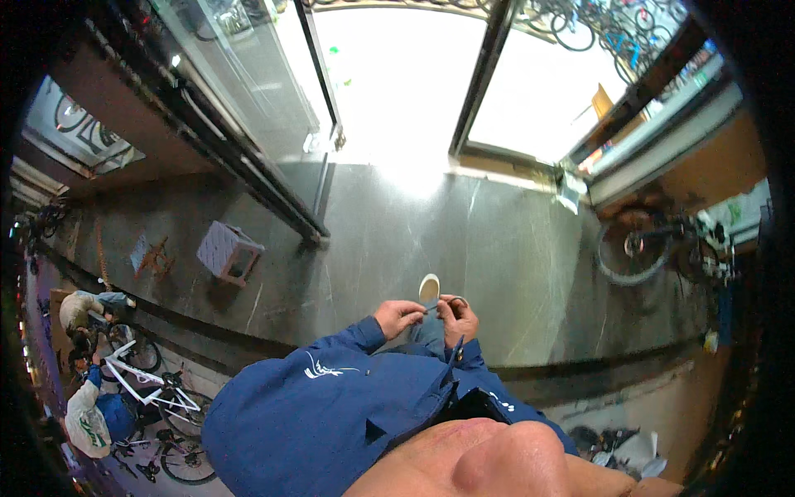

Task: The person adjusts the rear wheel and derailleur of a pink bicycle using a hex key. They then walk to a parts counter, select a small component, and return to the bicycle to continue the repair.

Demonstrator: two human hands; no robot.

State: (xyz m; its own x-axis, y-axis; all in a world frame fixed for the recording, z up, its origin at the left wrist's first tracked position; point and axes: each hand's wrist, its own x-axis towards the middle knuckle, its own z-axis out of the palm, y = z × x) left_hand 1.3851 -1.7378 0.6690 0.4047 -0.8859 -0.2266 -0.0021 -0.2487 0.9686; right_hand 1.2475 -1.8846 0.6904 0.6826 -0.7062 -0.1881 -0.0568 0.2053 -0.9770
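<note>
Both my hands are in front of my dark blue jacket (331, 398), close together. My left hand (399, 318) is closed in a pinch at one end of a thin, dark, cord-like piece (431, 308). Its other end runs into my right hand (458, 320), whose fingers are also pinched, and a small curve of it seems to show above them. The piece is too small to name more exactly. Just beyond the hands a light-coloured shoe (429, 287) on my foot shows against the dark floor.
An open glass door (306, 190) stands at the left of a bright doorway. A box-like stool (229, 253) is on the tiled floor (373, 224). At far left two people work by a white bicycle (141, 381). Another bicycle (633, 244) leans at right.
</note>
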